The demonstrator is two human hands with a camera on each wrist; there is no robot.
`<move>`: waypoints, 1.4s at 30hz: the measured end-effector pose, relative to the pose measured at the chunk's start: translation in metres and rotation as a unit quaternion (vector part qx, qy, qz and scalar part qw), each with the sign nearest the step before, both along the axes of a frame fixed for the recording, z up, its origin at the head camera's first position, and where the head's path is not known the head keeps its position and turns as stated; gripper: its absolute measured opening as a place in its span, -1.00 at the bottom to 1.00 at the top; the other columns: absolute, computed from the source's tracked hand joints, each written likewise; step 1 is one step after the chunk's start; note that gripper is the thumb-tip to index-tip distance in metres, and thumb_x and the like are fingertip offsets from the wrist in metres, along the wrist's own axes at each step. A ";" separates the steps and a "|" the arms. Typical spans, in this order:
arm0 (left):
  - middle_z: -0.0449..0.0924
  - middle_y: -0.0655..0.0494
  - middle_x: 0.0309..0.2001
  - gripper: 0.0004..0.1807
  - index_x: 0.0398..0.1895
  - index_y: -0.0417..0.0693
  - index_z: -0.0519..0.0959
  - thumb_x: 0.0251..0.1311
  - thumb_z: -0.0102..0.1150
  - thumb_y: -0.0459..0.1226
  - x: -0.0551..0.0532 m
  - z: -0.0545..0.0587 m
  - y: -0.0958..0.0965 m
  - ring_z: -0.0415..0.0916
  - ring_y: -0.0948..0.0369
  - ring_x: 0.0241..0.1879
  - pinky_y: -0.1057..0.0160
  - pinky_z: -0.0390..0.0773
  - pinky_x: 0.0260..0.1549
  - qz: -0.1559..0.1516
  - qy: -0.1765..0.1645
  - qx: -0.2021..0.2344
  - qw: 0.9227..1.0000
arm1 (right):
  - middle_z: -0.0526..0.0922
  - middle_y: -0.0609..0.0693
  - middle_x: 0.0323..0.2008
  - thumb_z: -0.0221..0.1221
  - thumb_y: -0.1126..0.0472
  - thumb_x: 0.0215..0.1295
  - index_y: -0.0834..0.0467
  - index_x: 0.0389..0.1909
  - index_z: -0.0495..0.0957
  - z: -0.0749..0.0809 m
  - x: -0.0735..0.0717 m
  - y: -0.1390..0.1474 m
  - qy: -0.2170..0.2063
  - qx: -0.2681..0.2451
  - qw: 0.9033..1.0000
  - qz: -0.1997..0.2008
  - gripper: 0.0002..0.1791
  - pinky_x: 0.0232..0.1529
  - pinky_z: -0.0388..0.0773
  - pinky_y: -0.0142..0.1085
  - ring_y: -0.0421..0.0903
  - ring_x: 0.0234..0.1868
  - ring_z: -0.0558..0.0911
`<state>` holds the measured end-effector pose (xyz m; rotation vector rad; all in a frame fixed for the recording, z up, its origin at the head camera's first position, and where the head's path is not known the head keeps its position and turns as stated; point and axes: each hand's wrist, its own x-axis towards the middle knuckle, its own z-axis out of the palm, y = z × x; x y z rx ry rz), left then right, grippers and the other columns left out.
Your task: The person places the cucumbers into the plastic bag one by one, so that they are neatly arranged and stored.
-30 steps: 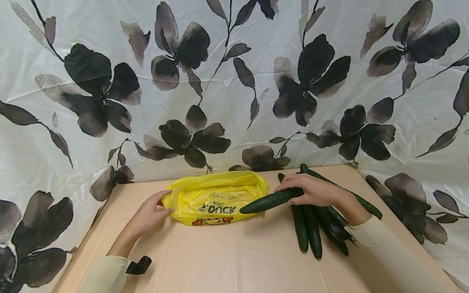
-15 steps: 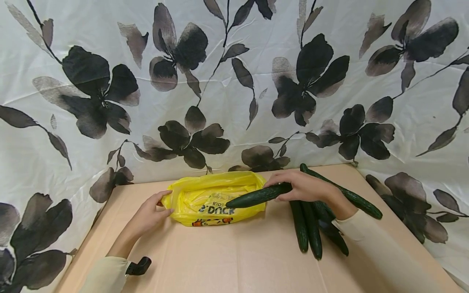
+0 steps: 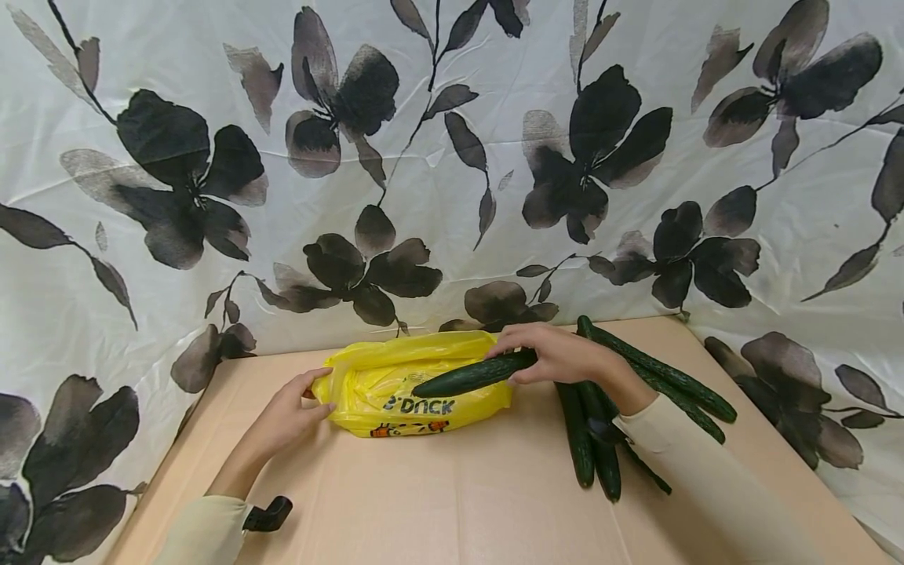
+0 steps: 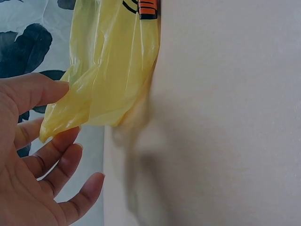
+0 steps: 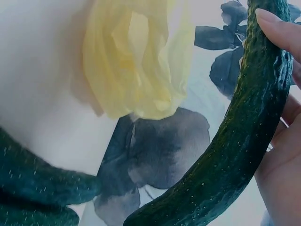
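A yellow plastic bag [image 3: 417,384] with printed lettering lies with its mouth spread wide. At its left end my left hand [image 3: 293,408] pinches the edge; in the left wrist view the thumb [image 4: 44,92] lies on the film with a finger behind it, the other fingers loosely bent. My right hand [image 3: 558,353] grips a dark green cucumber [image 3: 473,375] near one end. That cucumber slants over the bag's right half, its free tip above the printed front. In the right wrist view the held cucumber [image 5: 240,132] shows bumpy skin and a slight curve, beside the bag [image 5: 141,61].
Several more cucumbers [image 3: 575,439] lie on the light tan table [image 3: 438,502] at the right, partly under my right forearm. Others, one of them a long cucumber [image 3: 667,369], slant towards the right edge. A floral cloth [image 3: 452,180] hangs behind and around the table.
My right hand has moved left with the cucumber, bringing it from the bag's right side to over its opening. The left hand stays at the bag's left end.
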<state>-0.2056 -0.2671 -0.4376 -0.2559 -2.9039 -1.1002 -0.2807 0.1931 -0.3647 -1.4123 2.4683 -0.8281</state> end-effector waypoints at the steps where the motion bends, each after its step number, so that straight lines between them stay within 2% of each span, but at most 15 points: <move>1: 0.53 -0.10 -0.06 -0.31 0.42 -0.27 0.35 0.24 0.36 -0.28 0.000 0.000 0.000 0.45 -0.04 -0.01 -0.05 0.43 -0.04 0.000 0.000 0.000 1.000 | 0.58 -0.24 0.09 0.40 0.13 0.26 -0.16 0.22 0.60 0.000 -0.001 -0.003 0.002 -0.003 1.000 0.003 -0.51 0.15 0.55 -0.06 -0.19 0.08 0.56; 6: 0.53 -0.11 -0.04 -0.30 0.42 -0.27 0.35 0.24 0.36 -0.27 0.000 0.000 0.001 0.45 -0.04 -0.01 -0.08 0.43 -0.02 0.000 0.000 0.000 1.000 | 0.60 -0.23 0.09 0.41 0.08 0.24 -0.14 0.20 0.61 -0.002 -0.006 -0.015 0.006 -0.013 1.000 0.010 -0.51 0.17 0.53 0.02 -0.18 0.09 0.55; 10: 0.53 -0.10 -0.05 -0.30 0.42 -0.27 0.35 0.24 0.36 -0.27 0.000 0.001 0.002 0.44 -0.04 -0.01 -0.06 0.42 -0.02 -0.001 -0.003 0.001 1.000 | 0.59 -0.24 0.06 0.43 0.05 0.22 -0.15 0.19 0.61 -0.004 -0.009 -0.024 0.007 -0.016 1.000 0.011 -0.51 0.15 0.55 -0.09 -0.19 0.04 0.54; 14: 0.52 -0.10 -0.07 -0.30 0.41 -0.28 0.36 0.23 0.36 -0.28 0.000 0.001 0.002 0.43 -0.04 -0.02 -0.06 0.42 -0.03 -0.002 -0.004 0.003 1.000 | 0.60 -0.23 0.00 0.45 0.12 0.20 -0.13 0.17 0.62 -0.005 -0.011 -0.033 0.006 -0.025 1.000 0.013 -0.51 0.07 0.57 -0.20 -0.18 -0.02 0.54; 17: 0.53 -0.10 -0.05 -0.31 0.41 -0.28 0.36 0.23 0.36 -0.29 0.000 0.001 0.002 0.44 -0.04 -0.02 -0.08 0.42 -0.02 -0.003 0.000 0.004 1.000 | 0.60 -0.22 -0.03 0.45 0.15 0.19 -0.12 0.17 0.62 -0.005 -0.012 -0.041 0.000 -0.032 0.999 0.016 -0.51 0.03 0.57 -0.23 -0.16 -0.05 0.53; 22: 0.55 -0.12 -0.02 -0.30 0.42 -0.28 0.35 0.24 0.35 -0.30 0.000 0.000 0.003 0.46 -0.03 -0.01 -0.11 0.44 0.00 -0.006 0.004 0.007 1.000 | 0.59 -0.19 -0.05 0.45 0.09 0.20 -0.10 0.17 0.63 -0.006 -0.014 -0.054 0.001 -0.036 0.999 0.027 -0.51 -0.01 0.57 -0.25 -0.16 -0.08 0.54; 33: 0.53 -0.09 -0.05 -0.32 0.41 -0.28 0.35 0.24 0.35 -0.31 0.003 -0.002 0.003 0.45 -0.03 -0.01 -0.06 0.44 -0.02 -0.004 0.001 0.005 1.000 | 0.60 -0.20 -0.04 0.46 0.14 0.18 -0.06 0.16 0.63 -0.012 -0.016 -0.079 -0.005 -0.037 0.999 0.024 -0.51 0.02 0.57 -0.29 -0.17 -0.06 0.55; 42: 0.54 -0.08 -0.08 -0.32 0.40 -0.28 0.37 0.23 0.36 -0.31 0.002 -0.001 0.004 0.45 -0.03 -0.02 -0.06 0.44 -0.04 -0.007 0.010 0.003 1.000 | 0.62 -0.26 -0.01 0.46 0.07 0.18 -0.09 0.17 0.63 -0.020 -0.020 -0.097 0.000 -0.021 1.000 0.011 -0.50 0.10 0.49 -0.26 -0.24 -0.05 0.56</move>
